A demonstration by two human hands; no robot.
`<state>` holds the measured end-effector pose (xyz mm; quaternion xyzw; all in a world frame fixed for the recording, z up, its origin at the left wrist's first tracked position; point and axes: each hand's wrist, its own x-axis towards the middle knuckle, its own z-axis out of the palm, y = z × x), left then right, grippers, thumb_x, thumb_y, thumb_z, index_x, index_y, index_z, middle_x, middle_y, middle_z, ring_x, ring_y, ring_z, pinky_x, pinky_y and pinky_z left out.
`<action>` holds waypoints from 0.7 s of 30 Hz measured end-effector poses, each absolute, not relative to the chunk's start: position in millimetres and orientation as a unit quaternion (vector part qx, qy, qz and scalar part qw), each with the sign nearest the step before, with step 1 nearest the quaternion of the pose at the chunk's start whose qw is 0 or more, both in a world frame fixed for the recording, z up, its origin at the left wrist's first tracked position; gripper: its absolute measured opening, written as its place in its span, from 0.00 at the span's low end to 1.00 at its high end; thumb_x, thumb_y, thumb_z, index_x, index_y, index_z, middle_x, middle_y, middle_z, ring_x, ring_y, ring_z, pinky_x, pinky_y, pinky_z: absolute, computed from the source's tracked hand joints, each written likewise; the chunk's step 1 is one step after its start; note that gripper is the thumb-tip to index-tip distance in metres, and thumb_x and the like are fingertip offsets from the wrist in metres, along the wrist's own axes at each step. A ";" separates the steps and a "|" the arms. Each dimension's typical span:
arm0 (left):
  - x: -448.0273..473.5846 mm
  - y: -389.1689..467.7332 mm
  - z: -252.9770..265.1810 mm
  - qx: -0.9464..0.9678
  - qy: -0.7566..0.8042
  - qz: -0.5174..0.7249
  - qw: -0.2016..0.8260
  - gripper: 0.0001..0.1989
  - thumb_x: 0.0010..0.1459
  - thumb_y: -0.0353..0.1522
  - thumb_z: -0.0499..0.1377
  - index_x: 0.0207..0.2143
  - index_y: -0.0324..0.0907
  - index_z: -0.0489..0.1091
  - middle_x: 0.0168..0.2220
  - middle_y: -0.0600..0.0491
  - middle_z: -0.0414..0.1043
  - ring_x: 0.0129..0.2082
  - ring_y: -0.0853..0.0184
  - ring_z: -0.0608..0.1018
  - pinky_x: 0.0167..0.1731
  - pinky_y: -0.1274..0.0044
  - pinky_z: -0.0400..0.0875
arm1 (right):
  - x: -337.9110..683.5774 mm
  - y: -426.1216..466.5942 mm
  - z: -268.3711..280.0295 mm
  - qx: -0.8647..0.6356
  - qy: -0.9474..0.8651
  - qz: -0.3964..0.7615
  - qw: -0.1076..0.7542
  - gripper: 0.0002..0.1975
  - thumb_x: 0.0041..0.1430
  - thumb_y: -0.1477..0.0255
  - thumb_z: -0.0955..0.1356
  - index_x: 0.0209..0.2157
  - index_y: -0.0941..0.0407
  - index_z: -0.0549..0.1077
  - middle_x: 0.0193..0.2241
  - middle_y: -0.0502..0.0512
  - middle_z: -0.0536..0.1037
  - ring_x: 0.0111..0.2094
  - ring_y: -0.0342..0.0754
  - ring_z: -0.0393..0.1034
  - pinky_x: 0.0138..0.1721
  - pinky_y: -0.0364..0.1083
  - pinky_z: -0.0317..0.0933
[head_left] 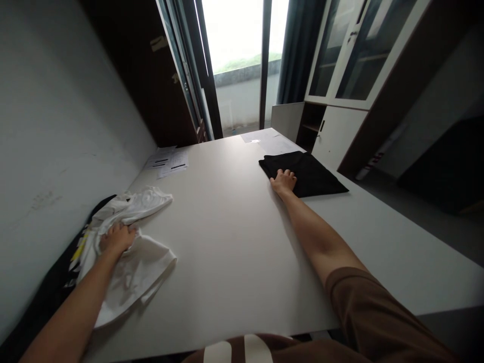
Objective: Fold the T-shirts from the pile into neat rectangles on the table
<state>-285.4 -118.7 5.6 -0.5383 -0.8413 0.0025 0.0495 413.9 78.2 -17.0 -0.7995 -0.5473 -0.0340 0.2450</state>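
My left hand (117,237) is on a crumpled white shirt (141,262) at the left side of the table, its fingers curled into the fabric. A short sleeve of the shirt spreads toward the middle of the table. On the right, a folded black garment (313,174) lies flat in a rough rectangle. My right hand (283,181) rests on its near left edge with fingers apart and slightly bent. The kind of black garment cannot be made out.
Both garments lie on a white table (219,242). Printed papers (174,161) lie by the left wall, and pale sheets (278,143) sit at the far end. Dark clothing (49,287) is bunched along the left edge. A cabinet (340,126) stands beyond the right side.
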 end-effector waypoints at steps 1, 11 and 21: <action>-269.6 -124.2 9.1 -0.578 -0.815 -0.019 0.030 0.29 0.59 0.44 0.49 0.53 0.35 0.73 0.60 0.33 0.68 0.63 0.41 0.66 0.62 0.53 0.59 | 414.4 81.3 -16.2 -0.801 -0.549 -0.042 0.234 0.21 0.62 0.63 0.68 0.52 0.61 0.71 0.54 0.72 0.68 0.56 0.65 0.58 0.55 0.60 0.52; -159.3 -202.2 32.8 -0.721 -0.583 -0.091 -0.364 0.29 0.65 0.54 0.50 0.45 0.40 0.78 0.30 0.50 0.78 0.30 0.62 0.79 0.34 0.75 0.73 | 406.9 96.4 9.8 -0.763 -0.559 -0.037 0.322 0.20 0.68 0.72 0.57 0.46 0.60 0.80 0.47 0.71 0.77 0.50 0.61 0.65 0.55 0.61 0.50; -208.7 -167.7 55.1 -0.540 -0.687 0.030 -0.486 0.37 0.49 0.65 0.56 0.32 0.39 0.73 0.29 0.45 0.78 0.24 0.62 0.79 0.24 0.76 0.69 | 283.0 -4.3 24.7 -0.303 -0.755 0.431 0.390 0.25 0.57 0.50 0.70 0.41 0.57 0.81 0.27 0.50 0.77 0.30 0.48 0.69 0.33 0.45 0.63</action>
